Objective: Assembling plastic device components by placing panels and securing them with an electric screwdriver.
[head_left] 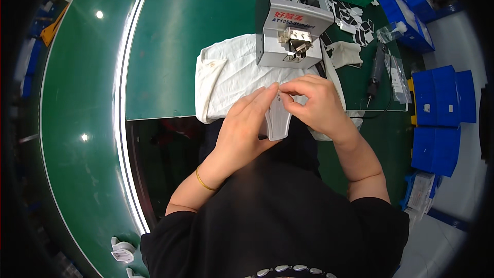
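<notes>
My left hand (246, 128) holds a small light grey plastic part (278, 121), cradling it from the left with the fingers stretched up along it. My right hand (315, 104) pinches at the top of the same part with thumb and forefinger; whatever sits between those fingertips is too small to see. Both hands are over a white cloth (226, 77) spread on the green table (170, 46). Just beyond the fingertips stands a grey box-shaped machine (290, 20) with a small outlet at its front.
A handheld electric screwdriver (374, 72) lies right of the machine, with clear plastic bags (396, 74) beside it. Blue bins (440, 98) stand at the right. A green conveyor belt (77, 98) curves along the left, with white plastic parts (123, 251) on it. Black-and-white pieces (360, 20) lie behind the machine.
</notes>
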Motion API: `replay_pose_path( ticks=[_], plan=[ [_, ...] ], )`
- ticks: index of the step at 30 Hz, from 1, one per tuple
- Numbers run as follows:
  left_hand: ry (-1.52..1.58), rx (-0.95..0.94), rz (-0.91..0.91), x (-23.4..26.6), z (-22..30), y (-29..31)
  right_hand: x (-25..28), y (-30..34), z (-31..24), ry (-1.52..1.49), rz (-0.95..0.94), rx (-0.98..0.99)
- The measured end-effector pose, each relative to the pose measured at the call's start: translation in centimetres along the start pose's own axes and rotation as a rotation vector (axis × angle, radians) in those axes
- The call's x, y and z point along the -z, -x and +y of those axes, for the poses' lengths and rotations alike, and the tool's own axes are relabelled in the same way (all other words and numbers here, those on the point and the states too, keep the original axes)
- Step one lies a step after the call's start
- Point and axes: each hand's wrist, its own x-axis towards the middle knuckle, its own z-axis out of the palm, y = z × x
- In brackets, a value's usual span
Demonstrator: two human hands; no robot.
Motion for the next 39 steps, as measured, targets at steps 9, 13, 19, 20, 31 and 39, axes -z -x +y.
replay_pose_path(
  ticks=[9, 13, 19, 20, 31, 39],
  plan=[
    [0.201, 0.254, 0.005, 0.4, -0.6, 1.0, 1.0, 1.7, 1.4, -0.46, -0.086, -0.484],
    [0.482, 0.345, 0.163, 0.9, -2.2, 0.3, -1.1, 3.1, 3.0, -0.884, -0.057, -0.62],
    [0.782, 0.314, 0.315, 1.8, -2.4, -0.7, -3.7, 4.0, 1.2, -0.995, -0.185, -0.398],
    [0.505, 0.281, 0.252, 2.2, -3.0, -0.3, -3.7, 3.7, 1.0, -0.833, -0.131, -0.398],
    [-0.314, 0.045, 0.354, 9.7, -8.8, -1.1, -2.9, -0.1, 0.0, -0.981, -0.116, -0.265],
    [-0.539, 0.871, 0.869, 26.9, -28.7, 2.7, -3.8, 2.1, 0.5, -0.824, -0.204, -0.383]
  ],
)
